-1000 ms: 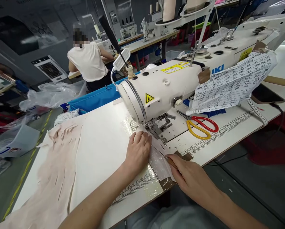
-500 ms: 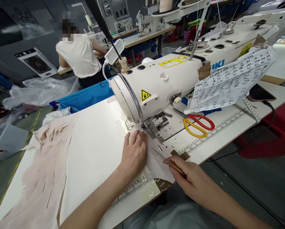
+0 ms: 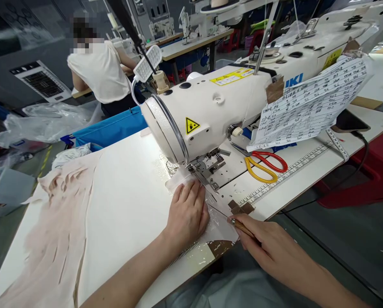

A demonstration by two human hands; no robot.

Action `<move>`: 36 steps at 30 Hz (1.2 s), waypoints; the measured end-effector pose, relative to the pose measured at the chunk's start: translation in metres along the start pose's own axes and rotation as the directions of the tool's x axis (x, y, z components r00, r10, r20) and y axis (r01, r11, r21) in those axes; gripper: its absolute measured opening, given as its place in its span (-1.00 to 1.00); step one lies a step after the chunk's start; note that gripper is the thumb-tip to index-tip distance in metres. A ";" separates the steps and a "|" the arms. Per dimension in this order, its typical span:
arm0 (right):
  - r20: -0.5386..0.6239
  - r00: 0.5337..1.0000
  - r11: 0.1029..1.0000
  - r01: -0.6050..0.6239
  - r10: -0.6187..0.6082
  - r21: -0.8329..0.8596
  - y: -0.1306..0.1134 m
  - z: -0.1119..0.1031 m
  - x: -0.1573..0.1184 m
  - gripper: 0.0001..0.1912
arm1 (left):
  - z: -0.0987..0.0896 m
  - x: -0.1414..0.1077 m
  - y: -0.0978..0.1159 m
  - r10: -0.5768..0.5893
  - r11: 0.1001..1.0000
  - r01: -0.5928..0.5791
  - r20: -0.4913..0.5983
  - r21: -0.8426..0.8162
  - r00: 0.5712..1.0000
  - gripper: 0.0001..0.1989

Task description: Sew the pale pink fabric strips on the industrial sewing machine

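Observation:
My left hand lies on a thin whitish piece of fabric, its fingers flat and close together just in front of the sewing machine. The fabric's far end reaches beneath the machine's head by the presser area. Pinched in my right hand is an awl with a wooden handle. Its thin metal shaft points left across the fabric, with the tip close beside my left hand. The right fingertips also meet the fabric's near right edge; whether they grip it, I cannot tell.
Red-and-yellow-handled scissors lie right of the machine. A handwritten sheet hangs over its arm, near a phone. Pale pink fabric pieces cover the table's left side. A person sits beyond, at another machine.
My left hand has slid slightly right and nearer, uncovering more fabric by the needle area. My right hand with the awl has shifted a little right and down. The camera view has moved slightly.

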State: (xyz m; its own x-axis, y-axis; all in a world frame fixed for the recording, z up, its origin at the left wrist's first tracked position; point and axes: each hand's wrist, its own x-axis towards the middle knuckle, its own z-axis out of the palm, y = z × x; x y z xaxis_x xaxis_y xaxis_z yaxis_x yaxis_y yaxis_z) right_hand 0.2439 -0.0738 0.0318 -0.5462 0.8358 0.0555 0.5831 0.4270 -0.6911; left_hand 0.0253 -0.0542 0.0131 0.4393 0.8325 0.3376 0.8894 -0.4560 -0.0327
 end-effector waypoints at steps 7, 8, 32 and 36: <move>-0.081 0.993 0.994 -0.080 0.085 0.071 0.023 -0.010 -0.006 -0.78 | 0.000 0.003 -0.005 -0.026 0.999 0.026 0.001 0.025 1.000 -0.61; -0.083 0.992 0.993 -0.093 0.099 0.066 0.025 -0.011 -0.006 -0.78 | 0.000 0.004 -0.005 -0.031 0.999 0.031 0.003 0.026 1.000 -0.61; -0.123 0.985 0.992 -0.115 0.120 0.043 0.029 -0.009 -0.005 -0.79 | -0.003 0.000 0.002 -0.009 0.996 0.000 0.095 0.090 0.995 -0.57; -0.131 0.983 0.992 -0.123 0.127 0.036 0.028 -0.009 -0.004 -0.79 | -0.002 -0.001 0.001 -0.015 0.997 0.006 0.119 0.073 0.993 -0.54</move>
State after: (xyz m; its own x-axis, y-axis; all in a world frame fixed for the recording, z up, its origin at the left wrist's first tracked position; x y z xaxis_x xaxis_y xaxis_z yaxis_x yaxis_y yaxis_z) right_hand 0.2678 -0.0625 0.0184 -0.3843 0.9212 0.0609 0.6240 0.3079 -0.7182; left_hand 0.0252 -0.0560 0.0151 0.4380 0.8706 0.2239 0.8989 -0.4267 -0.0995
